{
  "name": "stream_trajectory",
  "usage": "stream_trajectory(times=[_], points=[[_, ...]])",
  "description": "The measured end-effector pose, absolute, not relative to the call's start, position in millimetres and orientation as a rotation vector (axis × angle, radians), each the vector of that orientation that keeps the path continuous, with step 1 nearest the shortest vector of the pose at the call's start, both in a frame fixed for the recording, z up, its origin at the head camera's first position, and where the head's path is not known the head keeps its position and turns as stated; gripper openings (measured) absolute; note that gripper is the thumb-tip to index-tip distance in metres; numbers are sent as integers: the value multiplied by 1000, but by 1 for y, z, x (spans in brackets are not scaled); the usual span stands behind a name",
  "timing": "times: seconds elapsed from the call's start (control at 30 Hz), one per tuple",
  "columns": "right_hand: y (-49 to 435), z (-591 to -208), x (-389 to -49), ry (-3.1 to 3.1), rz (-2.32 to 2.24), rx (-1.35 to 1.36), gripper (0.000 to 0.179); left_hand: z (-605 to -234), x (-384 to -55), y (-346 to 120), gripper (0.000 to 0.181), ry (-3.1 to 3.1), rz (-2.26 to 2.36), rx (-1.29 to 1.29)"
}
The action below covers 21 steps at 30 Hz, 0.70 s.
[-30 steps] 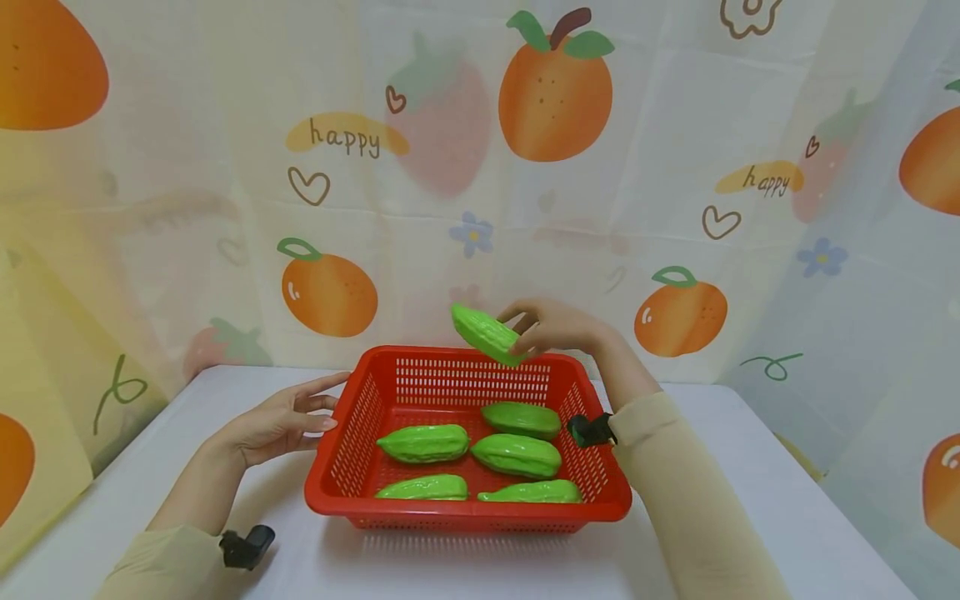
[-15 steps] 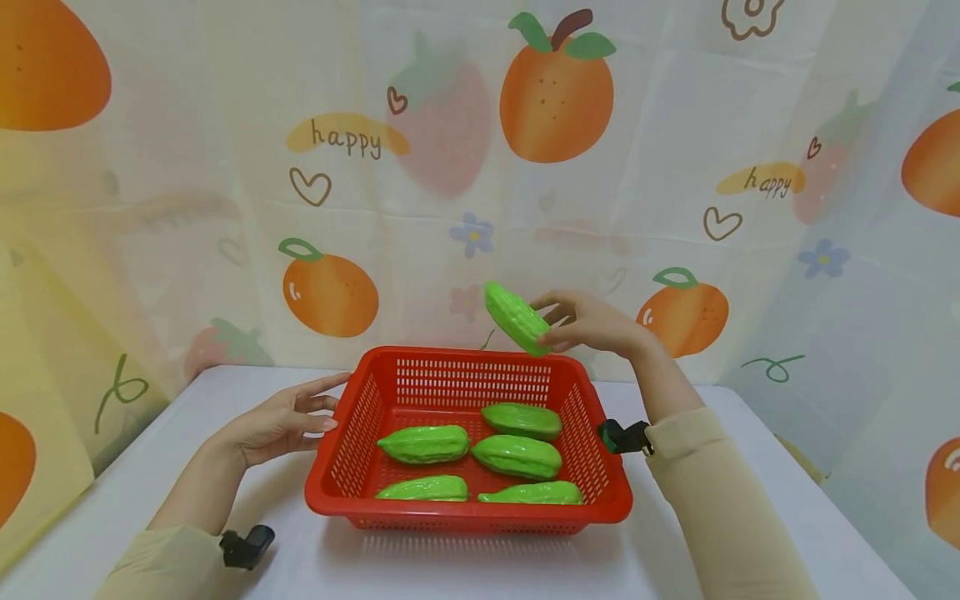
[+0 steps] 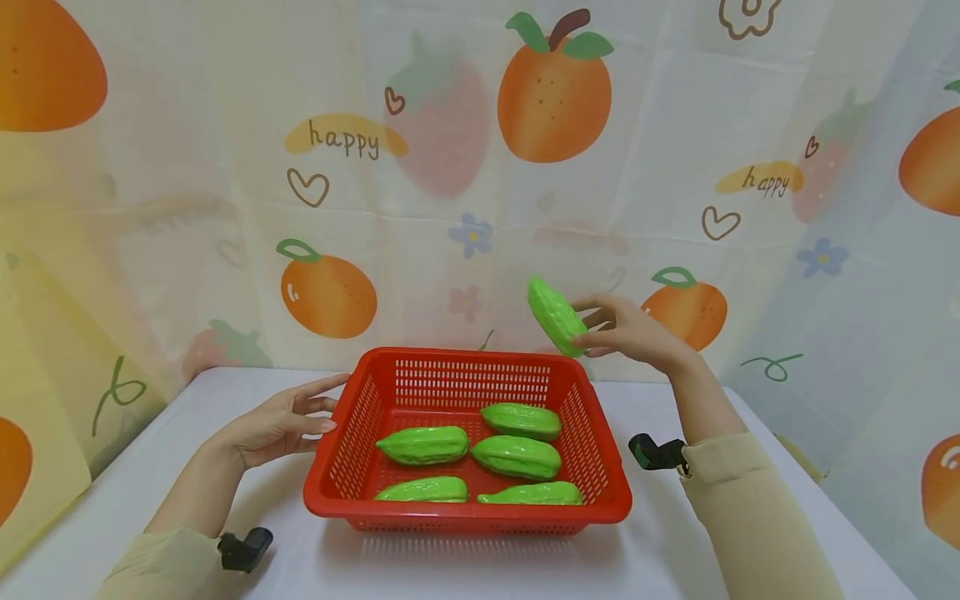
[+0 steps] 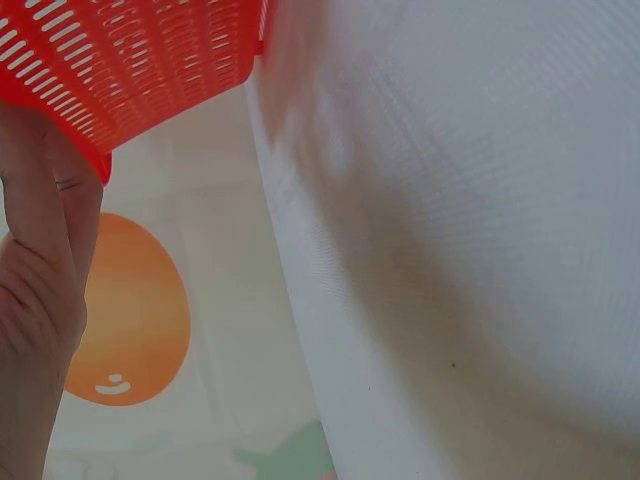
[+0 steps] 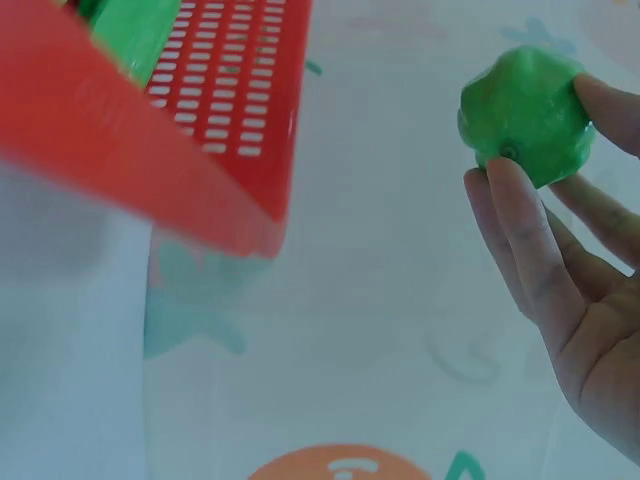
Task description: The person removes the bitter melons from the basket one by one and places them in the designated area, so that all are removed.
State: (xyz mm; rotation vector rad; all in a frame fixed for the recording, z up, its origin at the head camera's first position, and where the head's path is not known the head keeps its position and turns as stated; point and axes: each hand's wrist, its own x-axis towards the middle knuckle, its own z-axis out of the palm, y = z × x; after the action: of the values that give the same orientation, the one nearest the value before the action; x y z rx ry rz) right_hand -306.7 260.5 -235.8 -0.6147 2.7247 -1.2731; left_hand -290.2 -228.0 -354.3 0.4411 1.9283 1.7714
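Observation:
My right hand pinches one end of a bright green bitter melon, held up in the air over the back right corner of the red basket. That melon appears end-on in the right wrist view, between thumb and fingertips. At the basket's left side, my left hand touches the outer wall and rim with loosely bent fingers. In the left wrist view the fingers reach up under the basket's rim. Several more bitter melons, one of them at the left, lie inside the basket.
The basket stands on a white-covered table. A patterned curtain with printed oranges hangs close behind the table and round its sides. Black wrist cameras, like the right one, stick out from both cuffs.
My right hand has carried the bitter melon to the right, from over the basket's back rim to its back right corner, tilting it steeper. The left hand and basket stay put.

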Motion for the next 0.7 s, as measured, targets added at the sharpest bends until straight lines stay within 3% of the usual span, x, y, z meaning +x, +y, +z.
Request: stream_trajectory(times=[0.7], points=[[317,-276,-290,2785,-1245,-166,73,-358,-293,-231,81,1899,1771,490]])
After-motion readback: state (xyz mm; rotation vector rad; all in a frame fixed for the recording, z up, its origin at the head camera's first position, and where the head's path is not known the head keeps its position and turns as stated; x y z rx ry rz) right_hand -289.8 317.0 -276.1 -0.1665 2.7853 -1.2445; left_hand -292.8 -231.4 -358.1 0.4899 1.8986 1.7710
